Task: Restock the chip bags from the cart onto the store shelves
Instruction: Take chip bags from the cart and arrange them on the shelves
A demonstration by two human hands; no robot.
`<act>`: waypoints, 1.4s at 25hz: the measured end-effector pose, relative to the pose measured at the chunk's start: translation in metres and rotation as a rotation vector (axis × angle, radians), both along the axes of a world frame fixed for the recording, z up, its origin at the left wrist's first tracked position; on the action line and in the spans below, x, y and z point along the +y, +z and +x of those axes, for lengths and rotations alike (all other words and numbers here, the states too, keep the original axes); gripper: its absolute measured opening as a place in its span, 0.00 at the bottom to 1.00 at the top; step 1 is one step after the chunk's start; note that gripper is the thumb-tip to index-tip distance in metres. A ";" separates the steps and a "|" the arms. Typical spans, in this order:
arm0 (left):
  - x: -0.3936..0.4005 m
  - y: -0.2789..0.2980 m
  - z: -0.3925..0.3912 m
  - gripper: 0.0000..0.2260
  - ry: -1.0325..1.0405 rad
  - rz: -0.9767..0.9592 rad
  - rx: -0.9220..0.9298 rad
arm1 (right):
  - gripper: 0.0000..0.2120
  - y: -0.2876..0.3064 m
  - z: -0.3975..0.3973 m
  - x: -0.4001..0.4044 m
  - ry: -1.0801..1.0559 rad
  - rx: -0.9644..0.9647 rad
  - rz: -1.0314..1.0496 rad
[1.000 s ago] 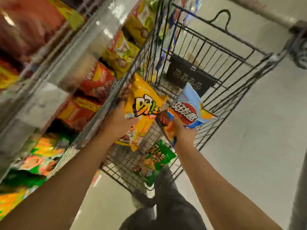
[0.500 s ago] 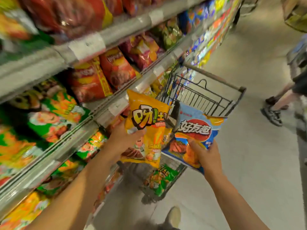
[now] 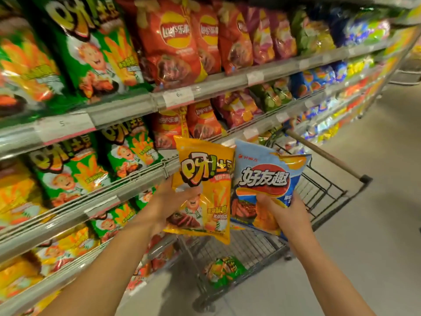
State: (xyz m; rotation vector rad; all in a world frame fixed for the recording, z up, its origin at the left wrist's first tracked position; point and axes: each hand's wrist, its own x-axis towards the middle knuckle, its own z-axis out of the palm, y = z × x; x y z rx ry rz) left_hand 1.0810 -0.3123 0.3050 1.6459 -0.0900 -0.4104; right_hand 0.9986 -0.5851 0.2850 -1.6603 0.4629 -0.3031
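Stock in hand: glossy yellow foil chip bag (image 3: 203, 190), gripped by curled left hand (image 3: 169, 202); pale blue foil chip bag (image 3: 265, 190), pinched by right hand (image 3: 288, 210), both above wire cart (image 3: 323, 195). Matching facings are best located before shelving; yellow rows are seen far left.

Left hand (image 3: 169, 202) grips yellow chip bag (image 3: 205, 188); right hand (image 3: 288, 212) grips blue chip bag (image 3: 265, 179) — both upright above the cart (image 3: 328, 190), beside stocked shelves (image 3: 127, 108). One green bag (image 3: 224, 271) lies in the cart.
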 end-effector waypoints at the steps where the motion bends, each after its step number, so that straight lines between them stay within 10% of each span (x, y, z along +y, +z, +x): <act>1: -0.003 0.007 -0.008 0.17 0.036 -0.011 -0.016 | 0.36 0.007 0.002 -0.003 0.049 -0.024 -0.017; 18: 0.110 0.205 -0.116 0.18 0.538 -0.039 -0.591 | 0.33 0.221 0.030 0.098 0.474 -0.507 -0.056; 35: 0.321 0.350 -0.121 0.26 0.540 -0.022 -0.928 | 0.19 0.383 0.034 0.307 0.512 -0.818 -0.088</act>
